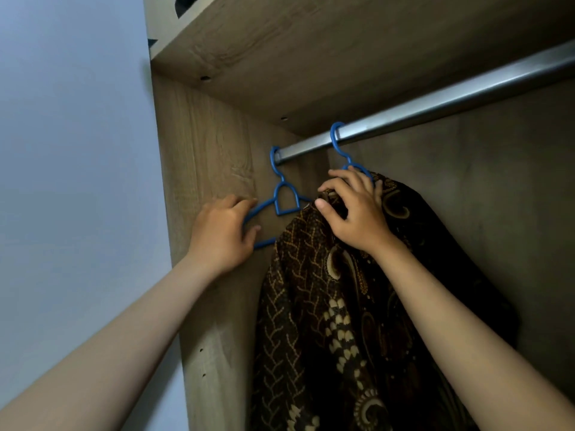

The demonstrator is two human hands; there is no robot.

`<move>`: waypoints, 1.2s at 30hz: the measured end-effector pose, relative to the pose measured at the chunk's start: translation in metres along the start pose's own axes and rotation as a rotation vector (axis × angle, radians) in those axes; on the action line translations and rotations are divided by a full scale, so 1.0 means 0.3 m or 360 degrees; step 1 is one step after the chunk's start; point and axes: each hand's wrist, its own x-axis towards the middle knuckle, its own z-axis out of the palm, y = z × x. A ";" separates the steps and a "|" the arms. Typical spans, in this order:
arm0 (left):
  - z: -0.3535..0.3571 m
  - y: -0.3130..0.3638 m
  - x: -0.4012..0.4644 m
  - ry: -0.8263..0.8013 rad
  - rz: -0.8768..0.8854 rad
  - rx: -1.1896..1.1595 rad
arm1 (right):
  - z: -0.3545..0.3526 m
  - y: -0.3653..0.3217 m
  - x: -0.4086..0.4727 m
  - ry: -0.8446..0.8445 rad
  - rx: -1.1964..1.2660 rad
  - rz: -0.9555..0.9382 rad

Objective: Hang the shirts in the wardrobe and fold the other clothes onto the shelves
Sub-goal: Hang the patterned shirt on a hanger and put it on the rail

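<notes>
A dark brown batik shirt [326, 306] hangs on a blue hanger [340, 144] hooked over the metal rail [451, 101] inside the wardrobe. My right hand [354, 209] grips the shirt's collar and the top of that hanger. To the left, an empty blue hanger [284, 197] hangs at the rail's end. My left hand [222, 234] curls its fingers round this hanger's left arm. Part of the empty hanger is hidden behind the shirt.
The wardrobe's wooden side panel [205, 169] stands close to the left of the hangers. A wooden shelf [311, 51] runs just above the rail, with dark items [183, 3] on top. A pale wall [71, 150] lies left of the wardrobe.
</notes>
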 end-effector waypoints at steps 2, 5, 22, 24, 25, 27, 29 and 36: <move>-0.003 0.000 -0.002 -0.0050 0.0025 0.0028 | -0.005 -0.001 -0.005 0.0038 0.0036 0.0025; -0.013 0.004 0.003 -0.0144 0.0027 0.0122 | -0.010 -0.005 -0.010 0.0049 0.0076 0.0058; -0.048 0.031 0.021 -0.0344 -0.0030 0.0515 | 0.004 -0.025 -0.026 0.0031 0.0161 0.0128; -0.051 0.032 0.021 -0.0332 -0.0033 0.0509 | 0.007 -0.028 -0.025 0.0037 0.0165 0.0136; -0.054 0.032 0.020 -0.0328 -0.0032 0.0491 | 0.008 -0.029 -0.025 0.0036 0.0166 0.0140; -0.059 0.034 0.021 -0.0340 -0.0013 0.0441 | 0.009 -0.030 -0.024 0.0034 0.0161 0.0146; -0.067 0.036 0.022 -0.0348 0.0000 0.0366 | 0.011 -0.031 -0.023 0.0038 0.0152 0.0143; -0.091 0.030 0.029 -0.0261 -0.0088 0.0029 | 0.012 -0.102 0.050 -0.0027 0.0155 0.0070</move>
